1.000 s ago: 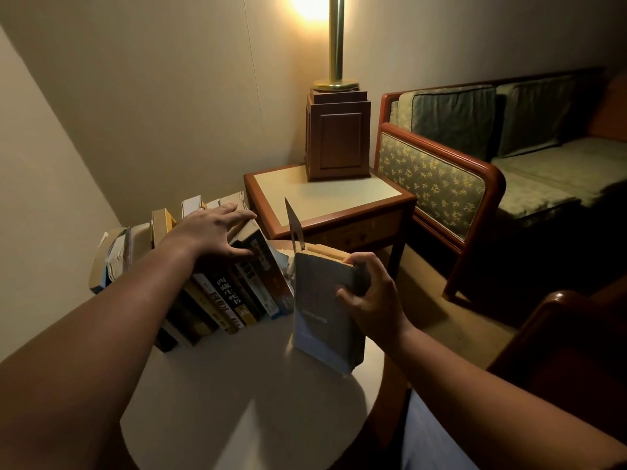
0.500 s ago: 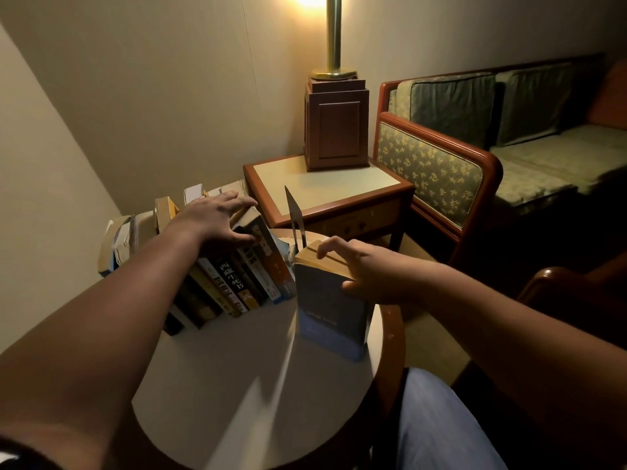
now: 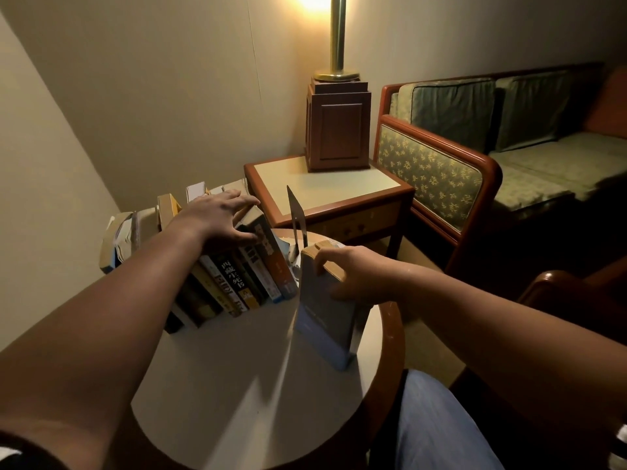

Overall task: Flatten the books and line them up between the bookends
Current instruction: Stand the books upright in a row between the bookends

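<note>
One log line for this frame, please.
left grip: rests on leaning books | right grip: holds grey book by its top, upright on table | bookend: upright beside grey book | line-up: unfinished

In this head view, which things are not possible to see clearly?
Head view:
- Second bookend: none visible; leaning row of books and left hand may cover it.
- Foot of thin metal bookend: hidden behind grey-blue paperback held by right hand.
- Paperback's title: too small, blurred.
- Top of brass lamp: cut by upper edge.
</note>
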